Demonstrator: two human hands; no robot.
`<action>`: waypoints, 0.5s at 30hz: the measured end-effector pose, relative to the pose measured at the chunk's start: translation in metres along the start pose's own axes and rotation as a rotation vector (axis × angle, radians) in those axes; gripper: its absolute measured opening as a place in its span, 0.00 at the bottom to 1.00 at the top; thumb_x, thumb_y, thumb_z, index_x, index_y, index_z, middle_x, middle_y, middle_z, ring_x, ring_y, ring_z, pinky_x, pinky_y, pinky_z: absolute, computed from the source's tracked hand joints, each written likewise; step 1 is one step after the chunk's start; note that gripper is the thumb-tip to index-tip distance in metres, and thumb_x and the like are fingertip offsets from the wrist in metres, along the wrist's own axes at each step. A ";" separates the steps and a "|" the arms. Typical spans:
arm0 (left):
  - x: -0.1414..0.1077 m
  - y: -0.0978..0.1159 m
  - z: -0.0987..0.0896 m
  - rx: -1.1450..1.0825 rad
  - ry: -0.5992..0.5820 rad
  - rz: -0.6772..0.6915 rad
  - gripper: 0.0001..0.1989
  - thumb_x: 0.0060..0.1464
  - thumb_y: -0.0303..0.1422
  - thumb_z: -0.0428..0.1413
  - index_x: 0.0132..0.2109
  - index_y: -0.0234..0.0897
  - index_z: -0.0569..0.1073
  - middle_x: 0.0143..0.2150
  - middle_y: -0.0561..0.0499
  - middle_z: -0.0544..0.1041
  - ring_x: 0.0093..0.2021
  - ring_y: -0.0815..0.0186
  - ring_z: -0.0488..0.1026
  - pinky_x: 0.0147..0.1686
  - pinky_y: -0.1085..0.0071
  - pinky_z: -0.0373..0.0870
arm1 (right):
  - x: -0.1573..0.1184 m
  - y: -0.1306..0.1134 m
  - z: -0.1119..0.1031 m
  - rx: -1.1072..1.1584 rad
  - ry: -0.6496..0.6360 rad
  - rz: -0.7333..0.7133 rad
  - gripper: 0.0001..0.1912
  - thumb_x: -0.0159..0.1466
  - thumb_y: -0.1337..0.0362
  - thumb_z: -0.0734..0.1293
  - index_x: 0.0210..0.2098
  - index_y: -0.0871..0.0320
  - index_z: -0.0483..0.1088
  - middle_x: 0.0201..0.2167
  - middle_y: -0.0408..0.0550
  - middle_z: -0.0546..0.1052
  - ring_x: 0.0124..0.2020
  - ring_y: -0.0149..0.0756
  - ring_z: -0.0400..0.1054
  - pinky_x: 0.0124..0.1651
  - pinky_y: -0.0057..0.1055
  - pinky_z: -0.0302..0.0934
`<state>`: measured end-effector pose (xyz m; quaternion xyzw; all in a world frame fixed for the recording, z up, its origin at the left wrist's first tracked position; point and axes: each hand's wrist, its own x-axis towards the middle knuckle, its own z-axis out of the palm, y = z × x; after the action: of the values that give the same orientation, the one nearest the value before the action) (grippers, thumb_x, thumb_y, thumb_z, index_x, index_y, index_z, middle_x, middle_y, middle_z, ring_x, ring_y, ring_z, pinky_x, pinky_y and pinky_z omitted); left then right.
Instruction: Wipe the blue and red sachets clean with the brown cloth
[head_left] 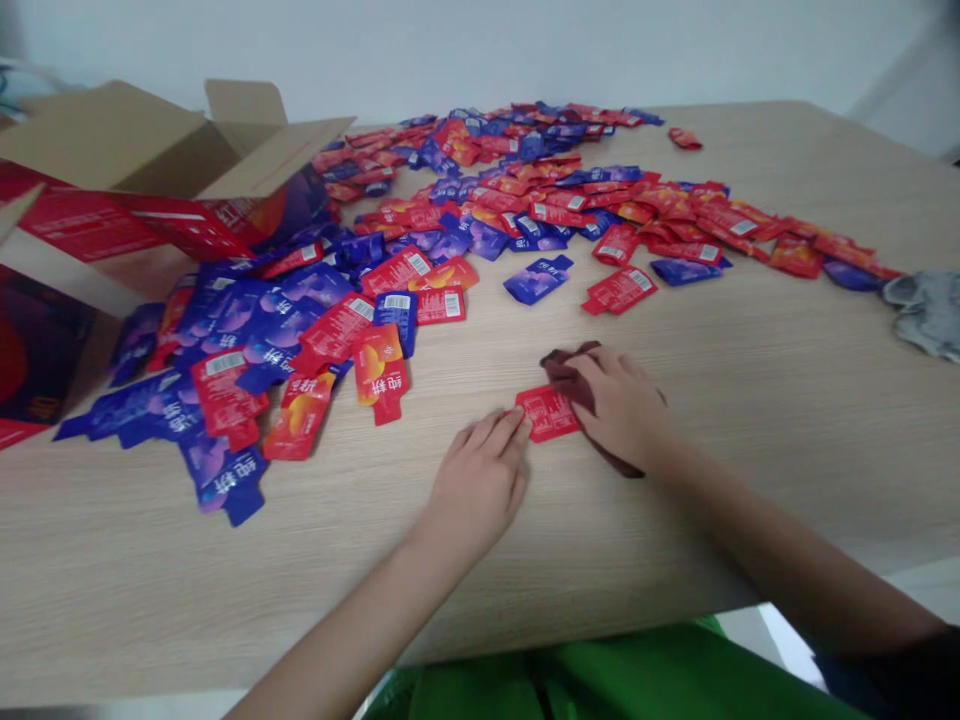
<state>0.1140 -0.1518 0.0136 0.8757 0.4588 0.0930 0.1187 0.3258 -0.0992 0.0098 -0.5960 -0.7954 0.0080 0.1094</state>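
Observation:
A red packet (pixel 548 413) with white print lies flat on the wooden table (pixel 465 590). The fingertips of my left hand (pixel 484 470) press on its left edge, fingers together. My right hand (pixel 619 400) is closed on a dark brown cloth (pixel 574 378), which rests over the packet's right part; one end of the cloth sticks out below the palm. To the left of my hands lies a red and orange packet (pixel 380 370). Beyond them are a blue packet (pixel 538 280) and another red one (pixel 619 290).
Red and blue packets (pixel 255 340) are heaped at the left beside an open cardboard box (pixel 172 225). More packets (pixel 555 200) spread in rows across the back. A grey cloth (pixel 930 312) lies at the right.

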 end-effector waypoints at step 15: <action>0.058 0.001 0.000 0.059 -0.012 -0.256 0.29 0.50 0.48 0.64 0.51 0.33 0.68 0.49 0.41 0.70 0.50 0.51 0.66 0.46 0.57 0.66 | -0.033 0.039 -0.019 0.619 0.151 0.319 0.13 0.59 0.59 0.67 0.43 0.52 0.69 0.40 0.49 0.76 0.41 0.46 0.71 0.45 0.44 0.65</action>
<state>0.1476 -0.1049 0.0172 0.8136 0.5686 0.0585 0.1065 0.3750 -0.1214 0.0175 -0.6503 -0.6418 0.2218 0.3407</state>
